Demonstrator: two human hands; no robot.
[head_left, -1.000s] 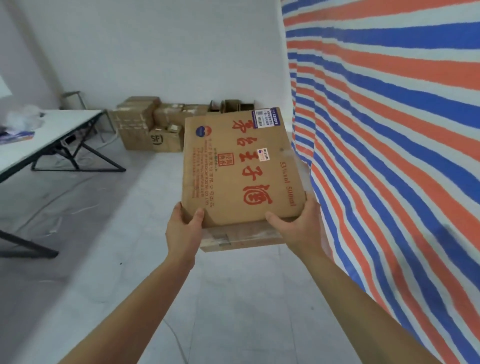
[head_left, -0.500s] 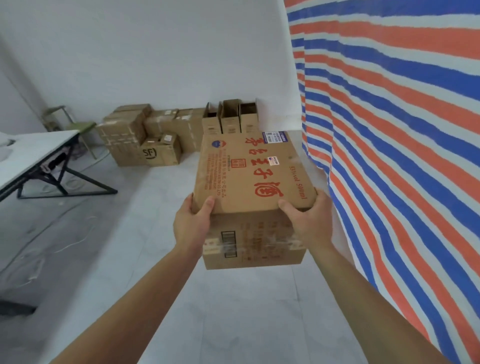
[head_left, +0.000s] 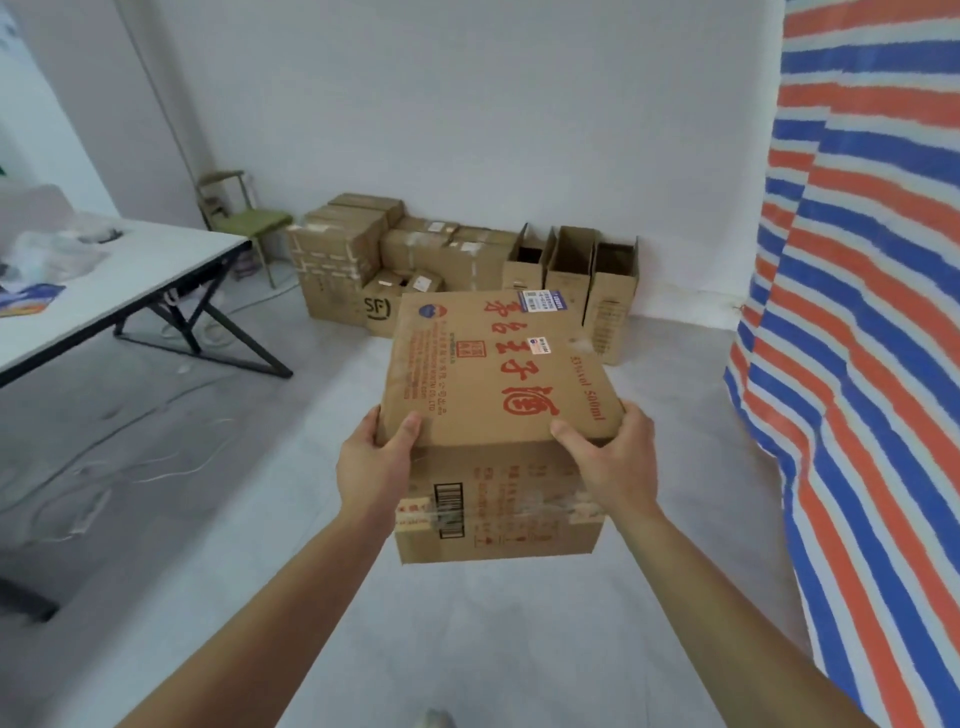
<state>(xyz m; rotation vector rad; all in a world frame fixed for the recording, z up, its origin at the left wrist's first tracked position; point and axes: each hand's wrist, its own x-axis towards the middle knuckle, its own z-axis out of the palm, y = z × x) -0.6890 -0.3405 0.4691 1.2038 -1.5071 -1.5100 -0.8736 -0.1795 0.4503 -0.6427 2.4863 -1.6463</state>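
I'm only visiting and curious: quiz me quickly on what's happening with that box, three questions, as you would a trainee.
1. True or false: the left hand and right hand both grip the box.
2. On which side of the box does the striped tarp hang? A) left B) right C) beneath
3. Fill in: ___ open-topped cartons stand upright by the wall.
Key: 1 true; 2 B; 3 three.
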